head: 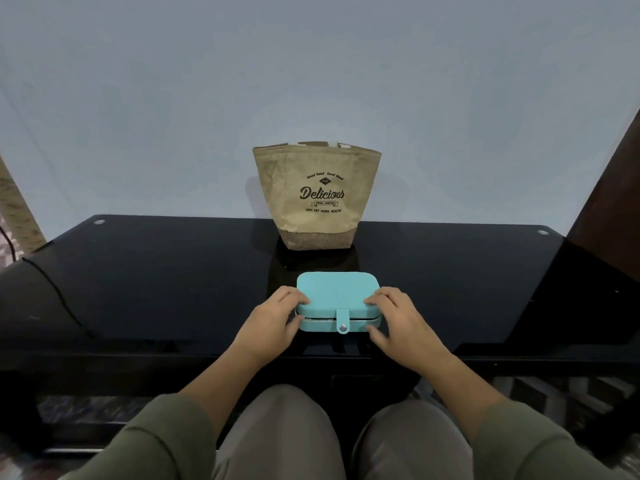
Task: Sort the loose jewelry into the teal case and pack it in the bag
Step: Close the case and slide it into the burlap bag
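A pale wall [311,64] is rising behind a glossy black table [138,271]; the case [337,292] is lying shut between the two hands, its tab [342,320] hanging down the front to a snap [343,328], though a thin gap is showing between lid and base. The left hand [273,313] is gripping the case's left end, fingers curling onto the lid and thumb tucking against the side; the right hand [398,317] is gripping the right end likewise, thumb lying low by the front corner. The bag [317,199] is standing upright beyond both hands, straight past the case and apart from it, mouth opening upward. No loose jewelry is showing near either hand, so sorting is probably done and packing is the step in hand. Doing it well is likely meaning: pressing the snap first; squeezing evenly from both ends; keeping the case level while raising it; carrying it forward over the rim; lowering it gently, since the soft bag could be tipping or folding; one hand steadying the rim may be helping.
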{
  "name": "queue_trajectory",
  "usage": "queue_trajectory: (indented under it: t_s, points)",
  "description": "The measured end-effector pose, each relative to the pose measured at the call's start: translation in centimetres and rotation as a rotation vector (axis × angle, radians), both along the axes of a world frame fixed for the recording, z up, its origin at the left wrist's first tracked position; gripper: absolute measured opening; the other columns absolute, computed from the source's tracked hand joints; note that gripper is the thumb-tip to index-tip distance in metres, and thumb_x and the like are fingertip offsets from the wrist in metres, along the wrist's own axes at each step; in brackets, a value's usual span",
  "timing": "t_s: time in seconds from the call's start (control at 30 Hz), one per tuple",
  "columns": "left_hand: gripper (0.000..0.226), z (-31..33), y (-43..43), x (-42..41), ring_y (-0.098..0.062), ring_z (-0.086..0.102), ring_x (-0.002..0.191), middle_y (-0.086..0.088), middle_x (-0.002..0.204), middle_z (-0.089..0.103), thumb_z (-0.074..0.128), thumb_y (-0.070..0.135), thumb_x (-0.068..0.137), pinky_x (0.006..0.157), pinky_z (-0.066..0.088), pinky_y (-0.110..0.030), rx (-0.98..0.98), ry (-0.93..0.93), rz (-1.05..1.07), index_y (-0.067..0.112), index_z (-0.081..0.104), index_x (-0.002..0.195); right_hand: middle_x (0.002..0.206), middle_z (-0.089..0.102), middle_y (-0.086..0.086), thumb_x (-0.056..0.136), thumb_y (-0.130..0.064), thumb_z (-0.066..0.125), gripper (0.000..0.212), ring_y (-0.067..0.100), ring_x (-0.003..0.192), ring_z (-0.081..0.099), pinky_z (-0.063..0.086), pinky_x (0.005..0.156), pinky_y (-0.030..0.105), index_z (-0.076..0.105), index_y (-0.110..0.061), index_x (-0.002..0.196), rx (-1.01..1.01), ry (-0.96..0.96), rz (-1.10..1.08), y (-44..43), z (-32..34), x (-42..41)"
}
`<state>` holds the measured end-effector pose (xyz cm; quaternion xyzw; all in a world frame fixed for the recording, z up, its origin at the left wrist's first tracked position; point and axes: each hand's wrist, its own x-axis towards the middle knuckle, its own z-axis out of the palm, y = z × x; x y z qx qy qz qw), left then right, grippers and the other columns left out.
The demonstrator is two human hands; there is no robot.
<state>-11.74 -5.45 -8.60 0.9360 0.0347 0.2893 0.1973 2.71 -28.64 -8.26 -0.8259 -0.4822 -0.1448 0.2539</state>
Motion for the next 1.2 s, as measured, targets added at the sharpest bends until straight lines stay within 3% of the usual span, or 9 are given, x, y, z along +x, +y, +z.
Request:
queue_trajectory:
  t_s: [0.17, 0.33, 0.47, 0.6, 0.73, 0.83, 1.07, 1.2]
  points:
    - [0.028, -0.5, 0.1, 0.1, -0.005, 0.055, 0.080, 0.009, 0.116, 0.052, 0.067, 0.010, 0.086, 0.066, 0.050, -0.018, 0.102, -0.043, -0.032, 0.017, 0.057, 0.111, 0.135, 0.045, 0.001, 0.085, -0.030, 0.069, 0.047, 0.018, 0.122, 0.045, 0.047, 0.099, 0.036, 0.053, -0.020, 0.129, 0.001, 0.008, -0.019, 0.3, -0.4, 0.0]
    - [0.028, -1.1, 0.7, 0.7, -0.011, 0.059, 0.094, 0.001, 0.114, 0.057, 0.060, 0.020, 0.087, 0.066, 0.056, -0.022, 0.269, -0.103, -0.035, 0.013, 0.060, 0.114, 0.138, 0.043, 0.000, 0.089, -0.033, 0.065, 0.043, 0.016, 0.123, 0.045, 0.047, 0.096, 0.029, 0.055, -0.024, 0.130, 0.011, 0.043, -0.043, 1.0, -0.5, 0.1]
    - [0.027, -1.0, 0.6, 1.0, -0.013, 0.060, 0.081, -0.003, 0.100, 0.062, 0.069, 0.017, 0.080, 0.054, 0.053, -0.020, 0.452, -0.167, -0.042, 0.008, 0.064, 0.105, 0.127, 0.052, 0.001, 0.087, -0.026, 0.069, 0.036, 0.019, 0.111, 0.050, 0.053, 0.086, 0.032, 0.061, -0.021, 0.122, 0.045, -0.008, -0.046, 1.3, -1.0, 0.3]
    - [0.028, -1.1, 0.9, 1.5, -0.014, 0.060, 0.071, -0.004, 0.090, 0.064, 0.077, 0.014, 0.072, 0.050, 0.052, -0.022, 0.477, -0.201, -0.027, 0.007, 0.065, 0.097, 0.114, 0.058, 0.000, 0.086, -0.016, 0.070, 0.027, 0.020, 0.096, 0.053, 0.055, 0.073, 0.033, 0.065, -0.019, 0.113, 0.093, -0.084, -0.038, 1.6, -1.4, 0.7]
    - [0.021, -1.6, 1.5, 1.0, -0.014, 0.060, 0.088, -0.003, 0.102, 0.064, 0.063, 0.018, 0.086, 0.070, 0.056, -0.022, 0.475, -0.224, -0.069, 0.007, 0.065, 0.104, 0.112, 0.059, 0.000, 0.087, -0.017, 0.068, 0.022, 0.020, 0.094, 0.056, 0.055, 0.072, 0.032, 0.066, -0.018, 0.109, 0.121, -0.129, -0.055, 1.8, -1.5, 0.7]
    - [0.034, -2.1, 1.6, 0.3, -0.015, 0.060, 0.105, -0.005, 0.113, 0.064, 0.074, 0.019, 0.082, 0.089, 0.054, -0.023, 0.395, -0.206, -0.073, 0.006, 0.067, 0.112, 0.113, 0.061, 0.002, 0.084, -0.016, 0.072, 0.025, 0.023, 0.096, 0.059, 0.055, 0.074, 0.033, 0.066, -0.019, 0.108, 0.106, -0.153, -0.078, 1.6, -2.0, 0.6]
    - [0.038, -2.8, 0.5, 0.4, -0.014, 0.061, 0.106, -0.003, 0.109, 0.067, 0.084, 0.012, 0.072, 0.099, 0.044, -0.020, 0.251, -0.210, -0.001, 0.009, 0.070, 0.106, 0.117, 0.060, 0.004, 0.081, -0.017, 0.074, 0.026, 0.026, 0.101, 0.056, 0.058, 0.069, 0.034, 0.067, -0.020, 0.105, 0.116, -0.144, -0.098, 1.7, -2.7, 0.1]
    - [0.035, -2.4, 0.5, 0.5, -0.014, 0.062, 0.108, -0.002, 0.109, 0.068, 0.083, 0.014, 0.070, 0.100, 0.044, -0.018, 0.260, -0.216, -0.007, 0.009, 0.071, 0.103, 0.112, 0.064, 0.005, 0.080, -0.032, 0.067, 0.027, 0.026, 0.112, 0.056, 0.051, 0.093, 0.041, 0.068, -0.015, 0.101, 0.105, -0.255, -0.070, 1.7, -2.0, -0.3]
